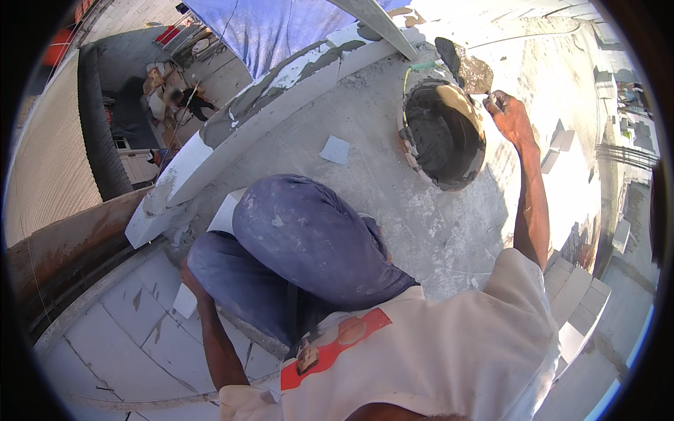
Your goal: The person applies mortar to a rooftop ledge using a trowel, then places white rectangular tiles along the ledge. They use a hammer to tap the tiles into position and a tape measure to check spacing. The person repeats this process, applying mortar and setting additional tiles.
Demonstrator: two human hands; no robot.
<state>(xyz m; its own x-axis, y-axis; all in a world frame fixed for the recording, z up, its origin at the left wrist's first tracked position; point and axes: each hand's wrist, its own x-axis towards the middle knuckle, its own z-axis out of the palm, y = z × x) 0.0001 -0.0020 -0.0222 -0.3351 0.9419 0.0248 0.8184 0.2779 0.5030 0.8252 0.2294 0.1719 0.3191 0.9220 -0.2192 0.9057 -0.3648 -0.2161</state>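
Observation:
My right hand is closed at the far right of a round bucket of dark wet mortar. It grips a trowel whose brownish blade points away to the left, with a dark lump at its far end. My left hand is low beside my bent left knee, close to a small white block piece. Its fingers are mostly hidden by the wrist and trouser leg. Another white block shows partly behind my knees.
A curved low wall of white blocks topped with grey mortar runs along the left, with a drop to a lower yard beyond. A bluish square piece lies on the concrete floor. A metal bar slants above. Stacked blocks stand at right.

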